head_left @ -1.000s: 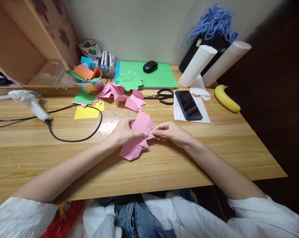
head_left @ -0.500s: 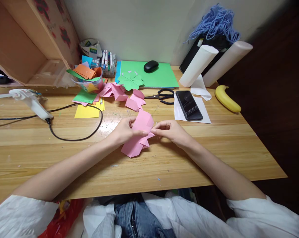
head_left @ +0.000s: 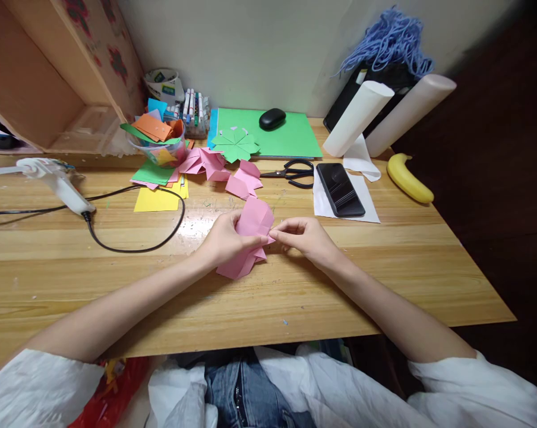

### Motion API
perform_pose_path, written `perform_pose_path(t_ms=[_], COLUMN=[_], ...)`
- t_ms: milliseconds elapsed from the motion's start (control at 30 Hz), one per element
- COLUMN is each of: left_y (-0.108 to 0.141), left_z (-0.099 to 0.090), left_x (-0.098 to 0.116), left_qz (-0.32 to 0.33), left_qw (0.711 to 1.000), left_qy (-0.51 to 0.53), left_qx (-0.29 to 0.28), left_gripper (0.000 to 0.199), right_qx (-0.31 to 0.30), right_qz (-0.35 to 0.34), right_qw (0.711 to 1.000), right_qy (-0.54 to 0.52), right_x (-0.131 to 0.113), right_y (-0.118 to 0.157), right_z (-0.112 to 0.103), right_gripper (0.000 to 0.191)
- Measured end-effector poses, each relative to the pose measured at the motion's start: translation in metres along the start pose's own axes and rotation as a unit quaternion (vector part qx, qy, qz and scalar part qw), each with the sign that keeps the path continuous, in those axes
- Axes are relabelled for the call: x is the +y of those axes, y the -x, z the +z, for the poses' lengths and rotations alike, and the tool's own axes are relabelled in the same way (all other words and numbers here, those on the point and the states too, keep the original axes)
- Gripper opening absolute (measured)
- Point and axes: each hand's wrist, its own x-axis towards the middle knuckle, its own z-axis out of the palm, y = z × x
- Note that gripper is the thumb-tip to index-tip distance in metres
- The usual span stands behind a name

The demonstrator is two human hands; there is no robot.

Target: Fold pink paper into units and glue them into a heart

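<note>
A folded pink paper piece (head_left: pixel 255 215) with rounded and pointed flaps is held just above the wooden desk. My left hand (head_left: pixel 226 239) grips it from the left, thumb laid across its front; the other fingers are mostly behind it. On the right, my right hand (head_left: pixel 306 239) pinches a small pointed edge of the same paper between thumb and fingertips. Just beyond lies another folded pink paper piece (head_left: pixel 244 179), with a pink folded shape (head_left: pixel 206 164) to its left. Black-handled scissors (head_left: pixel 295 173) lie to the right of these.
Behind are a green paper flower (head_left: pixel 235 144), a black mouse (head_left: pixel 272 119) and a tub of paper scraps (head_left: pixel 161 151). A phone (head_left: pixel 340 189) rests on white paper, with a banana (head_left: pixel 410 179) and paper rolls (head_left: pixel 357 119) farther right. A glue gun (head_left: pixel 66 187) with a cable is left.
My left thumb has slid slightly right across the pink paper, and the paper has shifted and tilted a little. My right hand keeps its pinch at nearly the same spot.
</note>
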Motion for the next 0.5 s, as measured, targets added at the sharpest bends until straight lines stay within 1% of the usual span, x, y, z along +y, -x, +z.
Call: perform_pose_path(t_ms=[133, 233, 300, 433, 500], left_y=[0.0005, 0.0010, 0.0011, 0.0010, 0.0008], left_z=[-0.0015, -0.0028, -0.0033, -0.0041, -0.0046], left_x=[0.0018, 0.0034, 0.0036, 0.0028, 0.0026], left_qz=[-0.016, -0.019, -0.021, -0.036, -0.039], left_qw=[0.999, 0.999, 0.999, 0.998, 0.998], left_qy=[0.017, 0.026, 0.021, 0.016, 0.018], left_qx=[-0.024, -0.039, -0.046, -0.050, -0.052], left_gripper=[0.040, 0.039, 0.039, 0.038, 0.038], right_qx=[-0.063, -0.086, -0.082, -0.050, -0.050], right_qz=[0.029, 0.043, 0.033, -0.012, -0.018], right_qw=[0.995, 0.992, 0.994, 0.998, 0.998], right_qy=[-0.070, -0.081, -0.061, -0.019, -0.015], right_x=[0.0043, 0.0078, 0.0077, 0.0030, 0.0010], right_y=[-0.0050, -0.0081, -0.0084, -0.0061, -0.0049], right_z=[-0.0064, -0.0093, -0.0082, -0.0026, -0.0012], right_gripper=[0.021, 0.020, 0.019, 0.017, 0.018])
